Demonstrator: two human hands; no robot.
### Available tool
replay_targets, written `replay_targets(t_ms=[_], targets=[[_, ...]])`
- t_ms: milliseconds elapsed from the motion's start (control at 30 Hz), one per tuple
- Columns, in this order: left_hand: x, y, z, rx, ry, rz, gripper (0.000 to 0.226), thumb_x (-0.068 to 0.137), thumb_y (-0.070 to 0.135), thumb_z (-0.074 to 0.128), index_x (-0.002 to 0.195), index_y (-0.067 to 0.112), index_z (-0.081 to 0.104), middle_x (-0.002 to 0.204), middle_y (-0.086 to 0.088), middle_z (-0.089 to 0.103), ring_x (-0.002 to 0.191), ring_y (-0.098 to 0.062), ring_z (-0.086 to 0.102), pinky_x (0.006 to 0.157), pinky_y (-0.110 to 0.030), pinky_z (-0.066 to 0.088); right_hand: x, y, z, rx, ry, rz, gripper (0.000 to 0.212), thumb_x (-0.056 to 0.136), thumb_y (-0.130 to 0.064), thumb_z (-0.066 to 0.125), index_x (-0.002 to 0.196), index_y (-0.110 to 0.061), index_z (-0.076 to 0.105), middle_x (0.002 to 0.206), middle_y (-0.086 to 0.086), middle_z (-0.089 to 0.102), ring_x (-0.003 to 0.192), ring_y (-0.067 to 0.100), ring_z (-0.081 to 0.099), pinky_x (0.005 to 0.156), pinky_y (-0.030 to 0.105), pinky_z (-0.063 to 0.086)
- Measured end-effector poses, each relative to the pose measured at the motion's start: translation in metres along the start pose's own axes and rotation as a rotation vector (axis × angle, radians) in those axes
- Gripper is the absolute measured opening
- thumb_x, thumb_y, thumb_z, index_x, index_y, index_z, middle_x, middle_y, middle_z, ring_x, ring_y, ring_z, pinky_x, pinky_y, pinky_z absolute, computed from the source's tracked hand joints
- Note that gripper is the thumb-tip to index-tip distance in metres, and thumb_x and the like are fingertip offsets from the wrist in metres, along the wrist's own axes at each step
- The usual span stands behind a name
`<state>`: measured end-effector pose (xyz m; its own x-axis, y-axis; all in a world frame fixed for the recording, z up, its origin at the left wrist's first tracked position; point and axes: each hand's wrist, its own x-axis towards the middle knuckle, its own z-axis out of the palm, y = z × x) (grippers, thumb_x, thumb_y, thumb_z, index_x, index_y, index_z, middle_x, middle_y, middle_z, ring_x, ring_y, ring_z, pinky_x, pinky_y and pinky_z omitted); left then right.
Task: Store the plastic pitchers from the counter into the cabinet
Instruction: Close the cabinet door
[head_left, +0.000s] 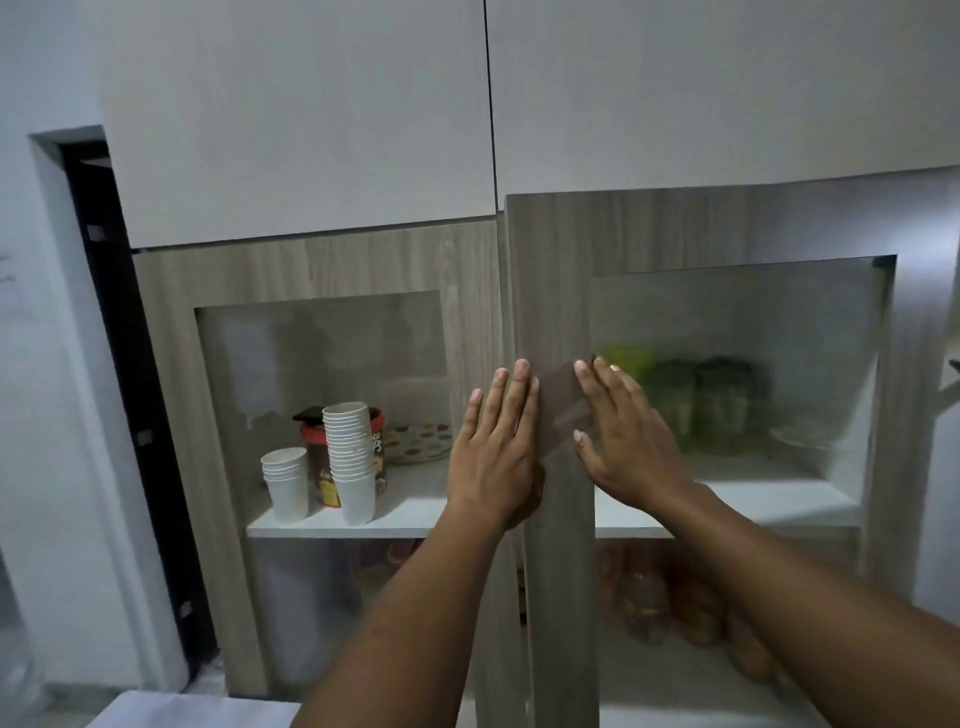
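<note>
Green plastic pitchers (698, 402) stand in a row on the cabinet's upper right shelf, blurred behind the glass of the right door (550, 291). That wood-framed door stands slightly ajar, its left edge sticking out past the left door (467, 291). My left hand (493, 447) lies flat with fingers spread where the two door frames meet. My right hand (621, 436) presses flat on the right door's frame and glass, in front of the pitchers. Neither hand holds anything.
Behind the left door's glass, two stacks of white paper cups (345, 460), a dark jar (317, 467) and a dotted plate (418, 441) sit on a white shelf (415, 512). Orange-brown items (670, 603) fill the lower right shelf. White upper cabinets hang above; a dark doorway (119, 364) is at left.
</note>
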<state>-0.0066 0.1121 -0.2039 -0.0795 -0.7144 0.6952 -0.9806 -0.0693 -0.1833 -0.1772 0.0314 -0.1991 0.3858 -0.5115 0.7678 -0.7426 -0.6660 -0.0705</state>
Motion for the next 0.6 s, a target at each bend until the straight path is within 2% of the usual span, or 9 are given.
replay_targets(t_ms=[133,300,433,600], targets=[[0.024,-0.013,0.028,0.032,-0.043,-0.029,0.088,0.098,0.032,0.044,0.161,0.011,-0.014,0.165,-0.006,-0.030,0.155,-0.024,-0.025,0.126,-0.043,-0.014,0.024,0.010,0.027,-0.068,-0.017,-0.012,0.082,0.089,-0.041,0.053,0.159,-0.024,0.014,0.167,0.003,0.015,0.150,0.026,0.021,0.105,0.048,0.043],[0.053,-0.026,0.059,0.010,-0.058,-0.051,0.078,0.096,0.028,0.024,0.162,0.012,-0.014,0.168,-0.006,-0.028,0.157,-0.025,-0.021,0.127,-0.042,-0.013,0.050,0.026,0.054,-0.161,-0.046,-0.033,0.081,0.087,-0.043,0.056,0.158,-0.023,0.022,0.164,0.009,0.023,0.146,0.030,0.029,0.095,0.051,0.047],[0.069,-0.030,0.080,-0.016,-0.055,-0.068,0.087,0.098,0.028,0.042,0.162,0.011,-0.014,0.169,-0.007,-0.027,0.157,-0.025,-0.022,0.129,-0.044,-0.008,0.067,0.038,0.072,-0.192,-0.053,-0.049,0.081,0.084,-0.042,0.058,0.156,-0.023,0.027,0.163,0.011,0.027,0.144,0.031,0.032,0.092,0.049,0.048],[0.085,-0.033,0.097,-0.022,-0.063,-0.075,0.090,0.097,0.028,0.045,0.162,0.011,-0.015,0.168,-0.008,-0.029,0.156,-0.024,-0.025,0.129,-0.044,-0.008,0.078,0.047,0.090,-0.202,-0.057,-0.044,0.084,0.083,-0.041,0.058,0.157,-0.024,0.024,0.164,0.010,0.023,0.146,0.031,0.029,0.094,0.050,0.047]])
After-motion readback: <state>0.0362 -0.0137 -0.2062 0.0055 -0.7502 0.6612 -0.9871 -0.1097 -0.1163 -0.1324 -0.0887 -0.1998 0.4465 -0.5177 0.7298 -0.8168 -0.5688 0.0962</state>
